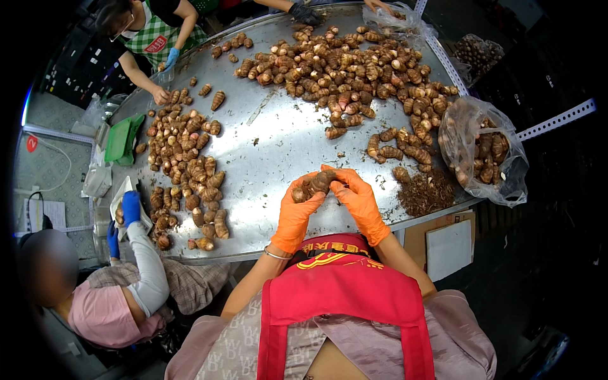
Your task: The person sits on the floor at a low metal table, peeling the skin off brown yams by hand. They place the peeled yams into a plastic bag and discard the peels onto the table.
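Observation:
My left hand (295, 213), in an orange glove, grips a brown taro corm (314, 186) above the near part of the metal table (266, 156). The corm is knobbly, with dry fibrous skin. At its upper right end, the thumb and fingers of my right hand (359, 202), also gloved in orange, close around the tip. Right of my hands lies a heap of brown fibrous scraps (427, 192), with a single taro corm (401, 174) at its edge. A large pile of taro corms (332, 66) covers the far side of the table.
A plastic bag of taro (489, 152) stands at the right edge. Another taro pile (183, 142) lies on the left, near a green tray (124, 140). Two co-workers are at the left: a blue-gloved hand (131, 208) and a bare hand (160, 95) show. A dark-gloved hand (306, 14) reaches in behind.

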